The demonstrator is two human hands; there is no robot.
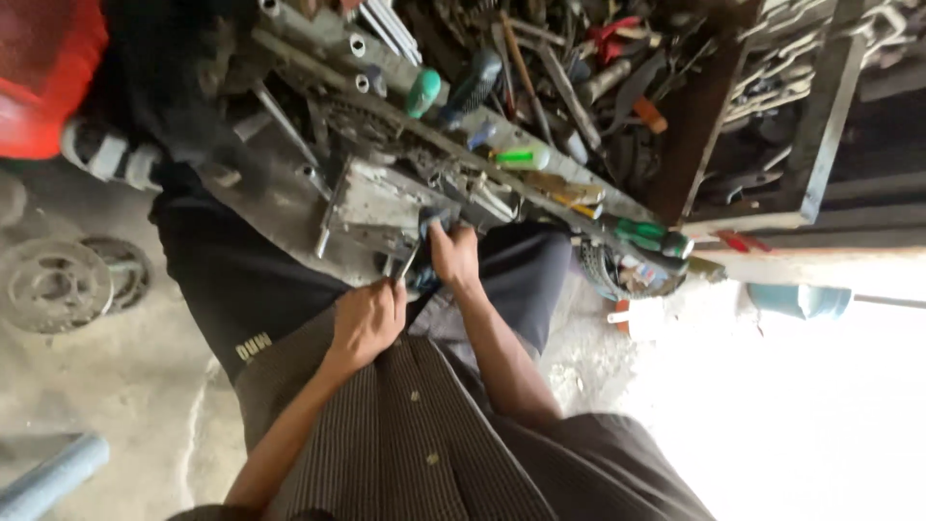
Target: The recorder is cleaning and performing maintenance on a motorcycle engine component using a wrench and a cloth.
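My left hand (367, 320) is closed around a slim metal tool (409, 261) whose tip points up at a grey metal assembly (371, 203). That assembly rests on a long dirty metal bar (318, 68). My right hand (454, 255) sits just right of the tool, at the assembly's lower edge. Its fingers grip a bluish rag (424, 281) that shows both above and below the hand. The two hands are a few centimetres apart. My brown striped garment (415, 434) fills the bottom of the view beneath both forearms.
A heap of hand tools lies beyond the bar, with green-handled screwdrivers (648, 234) and a teal handle (422, 92). A wooden crate (772, 125) stands at right. Metal sprocket discs (53, 285) and a blue pipe (48, 478) lie on the concrete floor at left. Black cloth (241, 280) lies beside my knee.
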